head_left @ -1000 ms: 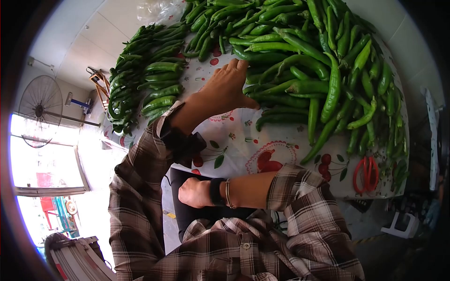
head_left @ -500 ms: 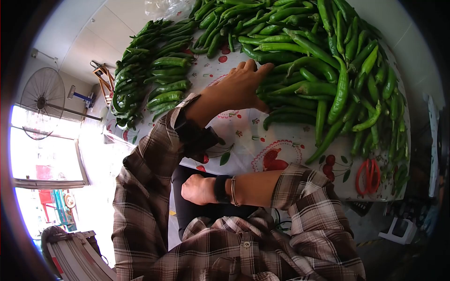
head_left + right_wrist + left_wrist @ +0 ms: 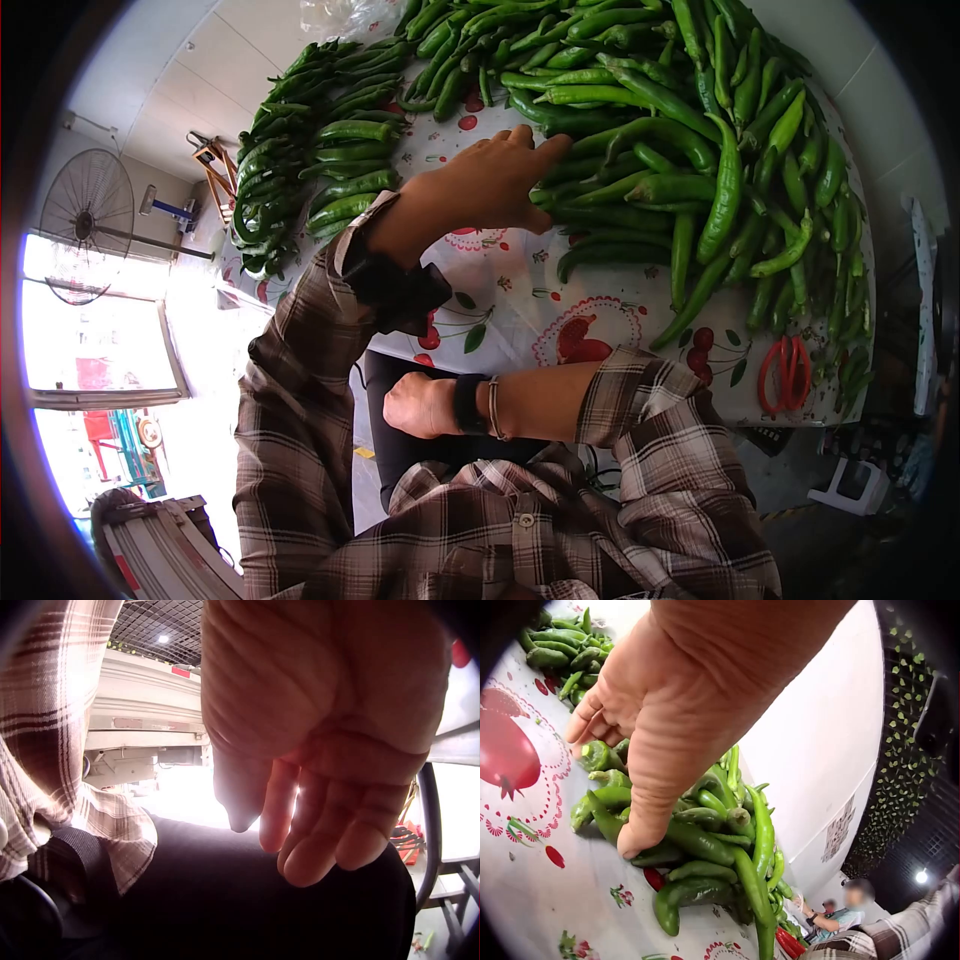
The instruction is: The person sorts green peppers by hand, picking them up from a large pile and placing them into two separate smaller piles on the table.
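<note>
In the head view my left hand (image 3: 485, 185) reaches over the table to the stem ends of several green peppers (image 3: 640, 217) lying side by side. Its thumb and fingers are spread apart against the ends of that row. The left wrist view shows the thumb (image 3: 641, 832) over one pepper (image 3: 697, 841), while the fingers lie beyond a thick stem end (image 3: 596, 756). My right hand (image 3: 420, 405) is down at the lap and holds nothing. Seen from the right wrist, its fingers (image 3: 311, 859) hang loosely bent above the dark trousers (image 3: 247, 900).
A separate set of peppers (image 3: 345, 170) lies in rows at the table's left. The large heap (image 3: 740, 180) covers the right side. Red-handled scissors (image 3: 785, 375) lie near the front right edge of the patterned tablecloth (image 3: 510, 320). A clear plastic bag (image 3: 350, 15) is at the back.
The left hand has stayed at the ends of the pepper row, its fingers shifting slightly along it. The view swung a little and partly back. The right hand has stayed at the lap.
</note>
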### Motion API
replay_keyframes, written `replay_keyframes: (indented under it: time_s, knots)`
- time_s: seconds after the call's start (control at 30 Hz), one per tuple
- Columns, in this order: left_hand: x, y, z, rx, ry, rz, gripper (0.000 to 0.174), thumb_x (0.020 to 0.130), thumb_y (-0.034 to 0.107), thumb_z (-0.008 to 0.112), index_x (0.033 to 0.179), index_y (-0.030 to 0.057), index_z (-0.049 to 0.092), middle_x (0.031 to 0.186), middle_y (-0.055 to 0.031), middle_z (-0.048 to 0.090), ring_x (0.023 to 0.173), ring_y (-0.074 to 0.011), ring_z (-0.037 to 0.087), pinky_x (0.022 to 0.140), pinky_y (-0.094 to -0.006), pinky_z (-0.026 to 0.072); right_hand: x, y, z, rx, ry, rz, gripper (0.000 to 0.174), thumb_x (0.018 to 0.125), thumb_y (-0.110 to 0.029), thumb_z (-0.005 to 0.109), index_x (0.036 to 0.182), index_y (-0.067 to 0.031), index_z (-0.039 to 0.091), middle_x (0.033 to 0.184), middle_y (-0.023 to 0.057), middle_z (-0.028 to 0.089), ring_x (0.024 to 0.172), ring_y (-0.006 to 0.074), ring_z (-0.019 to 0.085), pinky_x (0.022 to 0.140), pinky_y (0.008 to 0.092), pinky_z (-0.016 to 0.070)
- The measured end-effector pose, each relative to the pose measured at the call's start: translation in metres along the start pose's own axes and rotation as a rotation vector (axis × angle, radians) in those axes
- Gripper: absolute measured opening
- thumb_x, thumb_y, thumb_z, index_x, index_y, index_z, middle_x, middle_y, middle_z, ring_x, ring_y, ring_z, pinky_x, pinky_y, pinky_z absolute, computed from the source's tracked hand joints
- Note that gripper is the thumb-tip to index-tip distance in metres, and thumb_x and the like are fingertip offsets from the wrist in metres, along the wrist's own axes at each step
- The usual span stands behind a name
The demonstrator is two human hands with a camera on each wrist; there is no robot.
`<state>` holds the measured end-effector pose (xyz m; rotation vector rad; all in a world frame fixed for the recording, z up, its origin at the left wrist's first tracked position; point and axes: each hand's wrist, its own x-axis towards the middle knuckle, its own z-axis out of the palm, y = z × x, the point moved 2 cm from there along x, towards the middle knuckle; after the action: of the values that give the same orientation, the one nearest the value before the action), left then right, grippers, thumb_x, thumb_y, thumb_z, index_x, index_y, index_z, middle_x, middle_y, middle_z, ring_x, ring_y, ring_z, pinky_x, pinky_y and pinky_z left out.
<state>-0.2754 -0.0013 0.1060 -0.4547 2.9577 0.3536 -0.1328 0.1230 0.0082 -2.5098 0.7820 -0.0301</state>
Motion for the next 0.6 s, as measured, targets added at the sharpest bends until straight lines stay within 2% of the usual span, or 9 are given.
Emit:
replay_keyframes:
  time_s: [0.03,0.17,0.23,0.33,0.47,0.6]
  knots:
    - [-0.001,0.0,-0.002,0.007,-0.038,-0.019,0.087,0.067,0.024,0.073,0.14,0.009,0.027,0.11,-0.0204,0.048,0.104,-0.0356,0.051,0.086,-0.0409,0.0438,0.0,0.0,0.002,0.001,0.001,0.001,0.013,0.071,-0.006,0.062,0.081,-0.0005,0.069,0.08,0.0133,0.068,0.077,0.0257,0.067,0.066,0.0347,0.0532]
    - [-0.008,0.0,0.001,-0.019,-0.077,-0.112,0.086,0.067,0.023,0.072,0.139,0.0094,0.028,0.113,-0.0198,0.048,0.107,-0.0351,0.051,0.087,-0.0415,0.0437,0.001,0.0,0.004,-0.014,0.045,0.006,0.013,0.071,-0.005,0.061,0.08,-0.0005,0.068,0.079,0.0136,0.068,0.077,0.0256,0.067,0.065,0.0348,0.053]
    - [-0.009,-0.003,0.013,-0.005,0.104,-0.033,0.087,0.067,0.022,0.073,0.14,0.0099,0.026,0.114,-0.0194,0.048,0.108,-0.0352,0.051,0.088,-0.0427,0.0443,0.001,0.0,0.003,-0.016,0.037,0.004,0.012,0.071,-0.005,0.061,0.08,-0.0006,0.068,0.079,0.0137,0.068,0.076,0.0257,0.067,0.065,0.0348,0.053]
    - [-0.003,0.01,0.017,-0.005,0.191,-0.047,0.092,0.066,0.021,0.074,0.141,0.0107,0.022,0.113,-0.0187,0.049,0.107,-0.0352,0.052,0.088,-0.0434,0.0455,0.003,0.001,0.008,-0.019,0.052,-0.006,0.011,0.071,-0.005,0.06,0.079,-0.001,0.068,0.078,0.0135,0.067,0.075,0.0261,0.067,0.065,0.0353,0.0529]
    - [0.002,0.019,0.019,0.046,0.167,-0.077,0.095,0.067,0.02,0.075,0.142,0.0106,0.017,0.112,-0.0185,0.049,0.106,-0.0351,0.052,0.087,-0.0436,0.0464,0.002,0.002,0.007,-0.039,0.051,0.005,0.011,0.071,-0.006,0.06,0.078,-0.0014,0.067,0.078,0.013,0.067,0.074,0.0257,0.067,0.064,0.0356,0.0527]
    - [-0.002,0.017,0.023,0.088,0.173,-0.071,0.091,0.07,0.019,0.072,0.142,0.0096,0.017,0.109,-0.0186,0.05,0.105,-0.0351,0.053,0.086,-0.0437,0.0466,0.004,0.001,0.009,-0.046,0.068,0.01,0.011,0.07,-0.007,0.061,0.078,-0.002,0.068,0.079,0.0125,0.068,0.074,0.0251,0.067,0.063,0.0352,0.0527]
